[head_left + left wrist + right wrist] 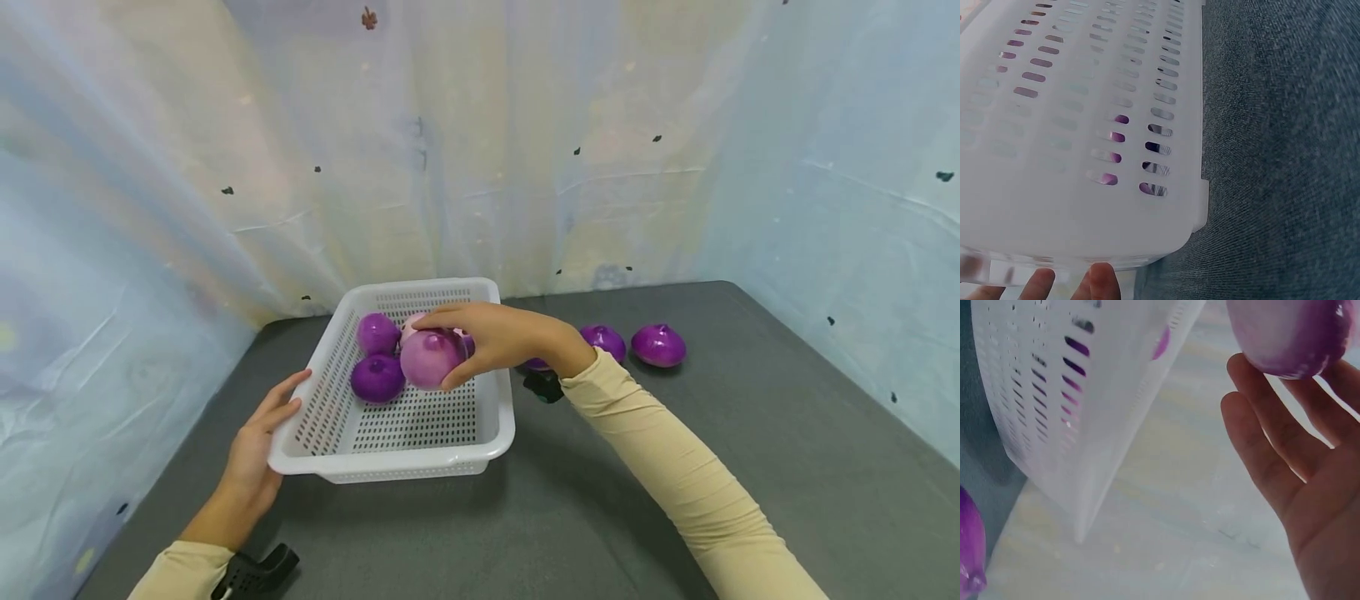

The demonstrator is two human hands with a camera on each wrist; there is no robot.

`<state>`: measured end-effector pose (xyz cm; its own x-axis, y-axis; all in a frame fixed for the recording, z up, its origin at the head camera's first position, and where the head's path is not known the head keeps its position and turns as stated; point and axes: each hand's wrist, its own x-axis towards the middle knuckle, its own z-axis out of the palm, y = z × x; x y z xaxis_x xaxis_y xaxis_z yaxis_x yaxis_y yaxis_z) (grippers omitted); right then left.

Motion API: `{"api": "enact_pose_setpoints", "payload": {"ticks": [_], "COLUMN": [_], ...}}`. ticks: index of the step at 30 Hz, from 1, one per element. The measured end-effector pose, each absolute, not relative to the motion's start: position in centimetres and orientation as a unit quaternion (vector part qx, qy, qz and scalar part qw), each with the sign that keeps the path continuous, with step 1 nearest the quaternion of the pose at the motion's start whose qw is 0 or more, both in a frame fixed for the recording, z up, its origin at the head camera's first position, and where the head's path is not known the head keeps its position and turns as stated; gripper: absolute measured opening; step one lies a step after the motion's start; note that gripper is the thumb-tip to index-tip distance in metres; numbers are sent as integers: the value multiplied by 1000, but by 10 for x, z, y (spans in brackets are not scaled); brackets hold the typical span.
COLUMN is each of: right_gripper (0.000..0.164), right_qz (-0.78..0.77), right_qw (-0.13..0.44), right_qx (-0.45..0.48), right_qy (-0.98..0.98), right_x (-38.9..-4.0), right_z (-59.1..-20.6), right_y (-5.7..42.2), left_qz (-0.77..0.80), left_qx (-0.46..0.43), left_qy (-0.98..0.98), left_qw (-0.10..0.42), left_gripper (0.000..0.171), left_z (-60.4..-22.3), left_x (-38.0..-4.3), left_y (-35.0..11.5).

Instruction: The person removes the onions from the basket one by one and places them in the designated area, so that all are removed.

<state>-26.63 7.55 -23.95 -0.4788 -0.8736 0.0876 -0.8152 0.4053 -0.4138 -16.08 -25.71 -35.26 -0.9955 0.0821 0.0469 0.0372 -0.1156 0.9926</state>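
Observation:
My right hand holds a pale purple onion over the white perforated basket, thumb on its near side and fingers on its far side. The right wrist view shows part of this onion above the fingers. Inside the basket, two darker purple onions sit to its left, and others behind are partly hidden by the hand. At the basket's left rim my left hand rests with fairly straight fingers. Its fingertips show right at the rim in the left wrist view.
Right of the basket, purple onions lie on the dark grey table, one partly behind the right forearm. Pale patterned sheeting hangs around the table's back and sides. A black strap device is on the left wrist.

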Motion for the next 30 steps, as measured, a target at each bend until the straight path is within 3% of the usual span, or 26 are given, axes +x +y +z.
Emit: {"api": "enact_pose_setpoints", "payload": {"ticks": [13, 30], "right_gripper": [83, 83], "right_qz": [-174, -191], "right_qw": [33, 19], "right_qx": [-475, -423], "right_qy": [862, 885], "right_x": [-241, -244], "right_z": [-238, -243], "right_y": [116, 169], "left_qz": [741, 729], "left_qx": [29, 20], "left_qy": [670, 684], "left_qw": [21, 20], "left_gripper": [48, 49], "left_z": [-354, -354], "left_x": [-163, -164], "left_y": [-252, -252]}}
